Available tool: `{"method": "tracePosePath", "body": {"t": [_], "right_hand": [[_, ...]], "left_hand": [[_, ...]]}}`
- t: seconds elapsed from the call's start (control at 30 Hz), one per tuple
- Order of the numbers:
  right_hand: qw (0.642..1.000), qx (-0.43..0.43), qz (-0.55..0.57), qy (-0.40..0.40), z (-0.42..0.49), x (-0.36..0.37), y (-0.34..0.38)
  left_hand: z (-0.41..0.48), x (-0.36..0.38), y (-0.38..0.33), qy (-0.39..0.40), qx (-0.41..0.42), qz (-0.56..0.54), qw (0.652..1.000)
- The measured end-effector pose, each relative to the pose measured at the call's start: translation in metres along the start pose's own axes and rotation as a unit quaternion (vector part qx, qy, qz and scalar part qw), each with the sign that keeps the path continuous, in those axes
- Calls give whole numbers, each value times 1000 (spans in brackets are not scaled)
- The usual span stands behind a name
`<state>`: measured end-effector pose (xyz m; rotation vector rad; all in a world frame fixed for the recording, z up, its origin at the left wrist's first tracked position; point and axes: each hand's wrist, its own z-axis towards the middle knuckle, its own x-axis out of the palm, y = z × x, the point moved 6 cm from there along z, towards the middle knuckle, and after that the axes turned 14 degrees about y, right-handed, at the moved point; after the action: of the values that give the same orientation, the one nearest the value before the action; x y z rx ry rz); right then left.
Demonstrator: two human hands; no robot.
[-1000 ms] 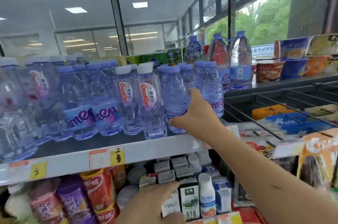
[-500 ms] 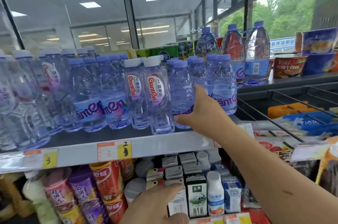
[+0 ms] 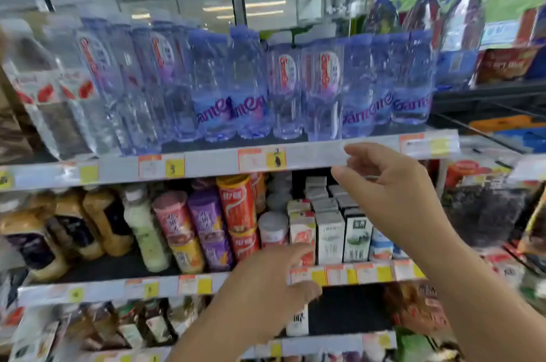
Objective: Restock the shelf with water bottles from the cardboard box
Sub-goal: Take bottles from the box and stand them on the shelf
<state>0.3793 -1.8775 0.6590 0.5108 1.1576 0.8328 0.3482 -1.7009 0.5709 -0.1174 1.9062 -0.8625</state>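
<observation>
A row of clear water bottles point(image 3: 359, 87) with blue and white caps stands on the top shelf point(image 3: 313, 155). My right hand point(image 3: 393, 193) hovers just below and in front of that shelf's edge, fingers apart, holding nothing. My left hand point(image 3: 266, 288) is lower, in front of the middle shelf point(image 3: 165, 285), fingers loosely spread and empty. The cardboard box is out of view. The frame is blurred by motion.
Milk cartons point(image 3: 331, 231), cans point(image 3: 236, 205) and bottled drinks point(image 3: 144, 228) fill the middle shelf. Large water bottles point(image 3: 461, 31) and packaged goods stand at the upper right. A wire rack with snack packets point(image 3: 496, 125) sits to the right.
My right hand has let go of the bottle on the top shelf and dropped below the shelf edge. The view has tilted down, showing more of the lower shelves.
</observation>
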Motion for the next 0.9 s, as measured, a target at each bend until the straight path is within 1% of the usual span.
{"method": "tracePosePath", "body": {"t": [0.03,0.13,0.23,0.37,0.47,0.6,0.73,0.9], "right_hand": [[1000,18,1,18,-17,20,-3],[996,66,-19,56,-68,83,-16],[987,126,-19,100,-122,147,-40],[956,229,-34,181,-195,236,-91],[928,296,-47,219,-246,289,-141],[880,377,-60,283,-304,352,-212],[867,407,-26,287,-346,406,-279],[860,422,-25,285,-388,482,-367]], "left_hand": [[-7,4,13,-5,-7,-25,1000],[-25,24,58,17,-27,-4,999],[-38,70,112,63,-25,15,998],[-56,140,171,111,-32,-25,993],[-62,198,219,147,-62,-35,987],[-59,270,277,181,-114,-29,976],[-51,330,322,190,-153,-17,970],[-33,406,377,199,-176,-2,964]]}}
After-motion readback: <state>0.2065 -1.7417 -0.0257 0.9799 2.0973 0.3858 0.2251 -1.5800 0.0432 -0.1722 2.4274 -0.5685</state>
